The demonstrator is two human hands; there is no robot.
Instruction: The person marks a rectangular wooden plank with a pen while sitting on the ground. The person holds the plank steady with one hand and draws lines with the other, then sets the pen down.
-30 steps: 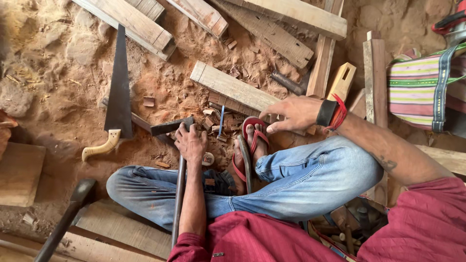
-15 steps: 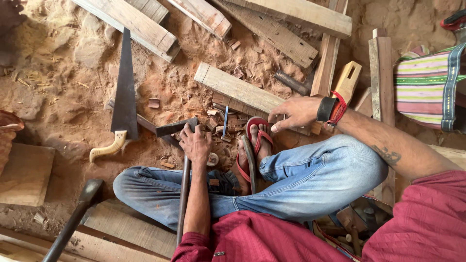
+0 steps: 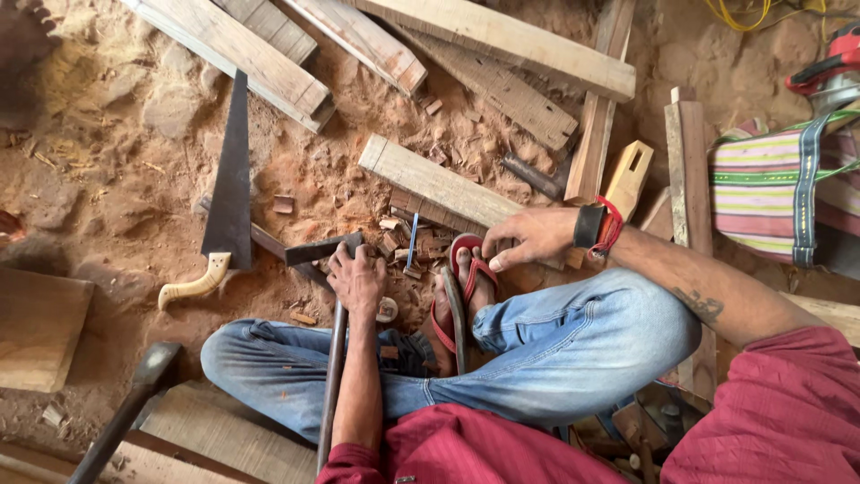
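Note:
I sit cross-legged in blue jeans on sawdust-covered ground. My left hand [image 3: 356,280] grips a long-handled tool [image 3: 335,376] just below its dark metal head [image 3: 321,249], and the handle runs back along my forearm. My right hand [image 3: 530,235], with a black watch and red thread at the wrist, lies on the near end of a pale wooden plank [image 3: 421,179], its fingers curled over the edge. A foot in a red sandal [image 3: 466,269] rests right beside those fingers. A small blue-handled tool [image 3: 411,244] lies among wood chips between my hands.
A hand saw [image 3: 228,193] with a pale handle lies to the left. Several planks [image 3: 502,36] are stacked at the top. A striped bag [image 3: 770,193] and a red power tool [image 3: 829,72] sit at the right, a wood block [image 3: 36,327] and a dark handle [image 3: 125,412] at the lower left.
Both hands keep their places and their grips. Only the view has shifted slightly.

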